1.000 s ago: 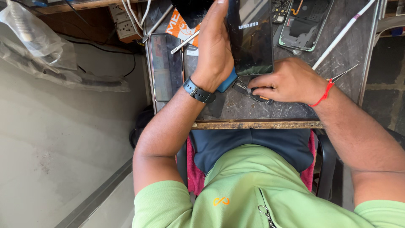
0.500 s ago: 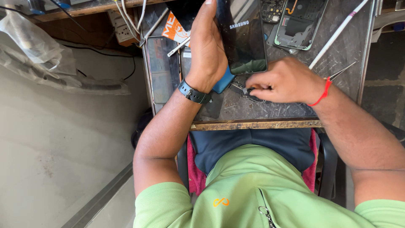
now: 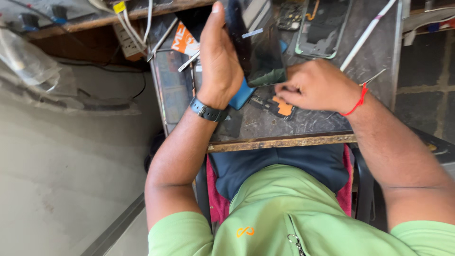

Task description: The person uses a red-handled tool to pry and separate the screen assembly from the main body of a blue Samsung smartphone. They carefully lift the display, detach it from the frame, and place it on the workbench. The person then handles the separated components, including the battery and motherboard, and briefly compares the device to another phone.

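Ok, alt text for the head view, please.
The left hand holds a dark phone panel upright over a scratched worktable, while the right hand pinches at its lower edge; an opened phone frame lies behind.

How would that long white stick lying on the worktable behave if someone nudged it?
The white stick looks thin, straight and probably light, so a nudge would likely slide or roll it across the flat worktable. It lies slantwise near the table's far right edge, so it might slip off.
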